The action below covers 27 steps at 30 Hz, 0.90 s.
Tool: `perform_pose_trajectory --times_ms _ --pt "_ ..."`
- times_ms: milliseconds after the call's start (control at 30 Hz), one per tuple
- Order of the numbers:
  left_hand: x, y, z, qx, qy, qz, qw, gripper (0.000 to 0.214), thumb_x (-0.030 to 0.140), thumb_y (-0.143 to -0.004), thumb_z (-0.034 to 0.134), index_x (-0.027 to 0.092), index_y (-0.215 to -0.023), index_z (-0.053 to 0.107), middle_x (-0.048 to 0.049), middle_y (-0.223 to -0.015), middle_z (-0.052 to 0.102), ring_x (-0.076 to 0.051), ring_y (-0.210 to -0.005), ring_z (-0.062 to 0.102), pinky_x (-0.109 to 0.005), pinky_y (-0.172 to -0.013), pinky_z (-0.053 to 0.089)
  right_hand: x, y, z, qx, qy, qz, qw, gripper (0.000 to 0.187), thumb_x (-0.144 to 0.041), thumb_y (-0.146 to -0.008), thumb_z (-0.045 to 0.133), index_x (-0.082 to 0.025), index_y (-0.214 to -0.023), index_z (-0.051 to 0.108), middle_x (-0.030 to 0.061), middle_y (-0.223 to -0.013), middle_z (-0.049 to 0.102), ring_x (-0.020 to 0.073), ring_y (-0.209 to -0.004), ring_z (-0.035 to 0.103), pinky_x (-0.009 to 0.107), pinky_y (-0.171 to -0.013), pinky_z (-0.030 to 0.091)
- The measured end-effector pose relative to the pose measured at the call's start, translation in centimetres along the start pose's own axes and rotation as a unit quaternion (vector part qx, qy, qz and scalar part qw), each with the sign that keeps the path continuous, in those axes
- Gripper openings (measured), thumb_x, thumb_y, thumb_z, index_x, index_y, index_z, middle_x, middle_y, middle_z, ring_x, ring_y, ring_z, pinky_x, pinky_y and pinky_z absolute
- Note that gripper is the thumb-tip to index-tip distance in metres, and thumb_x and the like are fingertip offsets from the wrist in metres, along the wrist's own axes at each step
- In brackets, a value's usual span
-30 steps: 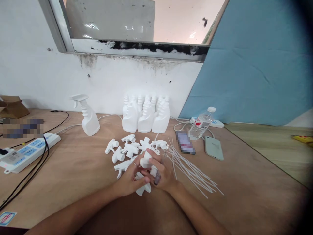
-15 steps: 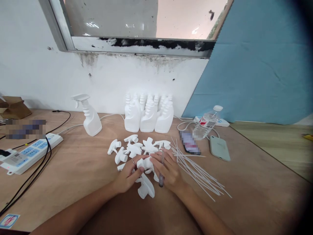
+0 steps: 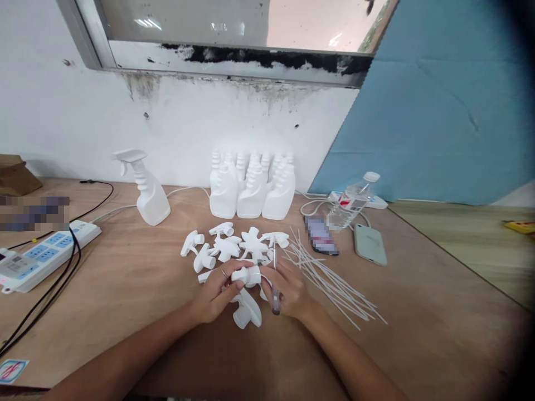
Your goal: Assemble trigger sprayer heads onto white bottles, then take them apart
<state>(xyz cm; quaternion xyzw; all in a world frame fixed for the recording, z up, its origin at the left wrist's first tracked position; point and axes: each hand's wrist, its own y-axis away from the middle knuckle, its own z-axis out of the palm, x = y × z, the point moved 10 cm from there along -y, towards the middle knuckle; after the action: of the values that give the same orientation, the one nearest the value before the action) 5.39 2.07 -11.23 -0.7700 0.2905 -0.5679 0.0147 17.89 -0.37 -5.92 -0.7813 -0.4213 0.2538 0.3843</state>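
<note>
In my left hand (image 3: 216, 291) is a white spray trigger head (image 3: 246, 275), gripped between thumb and fingers with its round collar facing right. My right hand (image 3: 290, 288) is closed on a slim screwdriver (image 3: 276, 298), its translucent handle pointing down and its shaft up. The right fingers are close beside the collar; whether they touch it I cannot tell. Under my hands lies another trigger head (image 3: 247, 312). Several more trigger heads (image 3: 225, 248) are piled just beyond, partly hidden by my fingers.
White bottles (image 3: 251, 195) stand grouped by the wall. Left of them stands a bottle with a trigger head fitted (image 3: 152, 200). Thin white tubes (image 3: 334, 284) lie right of my hands. Further right are two phones (image 3: 370, 245) and a water bottle (image 3: 349, 209). A power strip (image 3: 54, 253) lies left.
The trigger head's collar now shows clearly to the right. My right fingers have drawn back from over it and curled more around the screwdriver. The camera view has shifted slightly.
</note>
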Motion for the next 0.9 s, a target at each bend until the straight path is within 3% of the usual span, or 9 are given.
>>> perform_pose_trajectory --times_ms 133,400,533,600,667,767,833,900 --pt "0.0 0.0 -0.1 0.015 -0.014 0.017 1.000 0.039 0.043 -0.094 0.046 0.020 -0.124 0.057 -0.0088 -0.102 0.063 -0.019 -0.084 0.057 -0.029 -0.072 0.043 -0.5 0.6 0.3 -0.001 0.055 -0.032 0.998 0.018 -0.013 -0.084 0.059 -0.019 -0.099 0.064 -0.0017 -0.058 0.055 0.0119 -0.050 0.050 0.025 -0.048 0.038" --pt "-1.5 -0.2 -0.7 0.075 0.001 -0.068 0.995 0.033 0.042 -0.087 0.058 0.019 -0.110 0.062 -0.0050 -0.093 0.065 -0.014 -0.071 0.054 -0.026 -0.064 0.044 -1.4 1.2 0.8 -0.025 0.102 -0.081 0.991 0.020 -0.018 -0.089 0.061 -0.017 -0.108 0.068 -0.0049 -0.049 0.047 0.0082 -0.044 0.045 0.025 -0.044 0.031" --pt "-2.1 -0.1 -1.3 0.100 0.053 -0.112 0.987 0.037 0.049 -0.085 0.059 0.019 -0.107 0.062 -0.0027 -0.082 0.061 -0.014 -0.066 0.050 -0.024 -0.058 0.042 -0.5 1.0 -0.8 0.022 0.149 -0.073 0.986 0.020 -0.019 -0.084 0.069 -0.019 -0.104 0.070 -0.0061 -0.046 0.049 0.0075 -0.040 0.042 0.025 -0.044 0.030" --pt "-2.8 -0.1 -1.7 0.118 0.110 -0.132 0.978 0.037 0.051 -0.084 0.060 0.020 -0.105 0.062 -0.0022 -0.081 0.060 -0.014 -0.069 0.052 -0.024 -0.059 0.042 1.4 0.8 -1.9 0.052 0.186 -0.023 0.981 0.017 -0.021 -0.085 0.068 -0.021 -0.101 0.071 -0.0037 -0.051 0.058 0.0083 -0.042 0.048 0.024 -0.047 0.034" --pt "-3.7 -0.2 -1.7 0.129 0.184 -0.146 0.963 0.038 0.052 -0.083 0.061 0.020 -0.103 0.061 -0.0018 -0.082 0.059 -0.014 -0.069 0.053 -0.024 -0.061 0.042 5.0 1.2 -2.7 0.057 0.231 0.091 0.967 0.016 -0.025 -0.088 0.063 -0.020 -0.100 0.072 0.0011 -0.061 0.066 0.0115 -0.049 0.055 0.025 -0.051 0.037" --pt "-4.8 -0.4 -1.2 0.126 0.299 -0.166 0.931 0.040 0.052 -0.080 0.064 0.019 -0.101 0.058 -0.0008 -0.078 0.057 -0.012 -0.064 0.052 -0.022 -0.057 0.039 10.9 3.2 -2.8 -0.003 0.271 0.271 0.923 0.027 -0.033 -0.093 0.053 -0.018 -0.108 0.069 0.0074 -0.072 0.070 0.0191 -0.059 0.061 0.028 -0.055 0.040" --pt "-5.1 -0.5 -0.9 0.125 0.355 -0.176 0.910 0.042 0.053 -0.077 0.066 0.018 -0.099 0.056 -0.0001 -0.074 0.055 -0.012 -0.062 0.051 -0.021 -0.054 0.037 13.2 4.3 -2.3 -0.049 0.271 0.322 0.906 0.036 -0.038 -0.093 0.052 -0.016 -0.118 0.064 0.0121 -0.081 0.070 0.0254 -0.071 0.064 0.033 -0.062 0.045" --pt "-4.9 -0.6 -0.9 0.126 0.391 -0.175 0.895 0.043 0.055 -0.078 0.064 0.018 -0.098 0.055 0.0004 -0.070 0.053 -0.012 -0.061 0.049 -0.021 -0.053 0.036 13.8 4.5 -2.1 -0.063 0.252 0.330 0.908 0.044 -0.041 -0.091 0.053 -0.014 -0.125 0.058 0.0174 -0.096 0.070 0.0319 -0.089 0.064 0.043 -0.075 0.047"
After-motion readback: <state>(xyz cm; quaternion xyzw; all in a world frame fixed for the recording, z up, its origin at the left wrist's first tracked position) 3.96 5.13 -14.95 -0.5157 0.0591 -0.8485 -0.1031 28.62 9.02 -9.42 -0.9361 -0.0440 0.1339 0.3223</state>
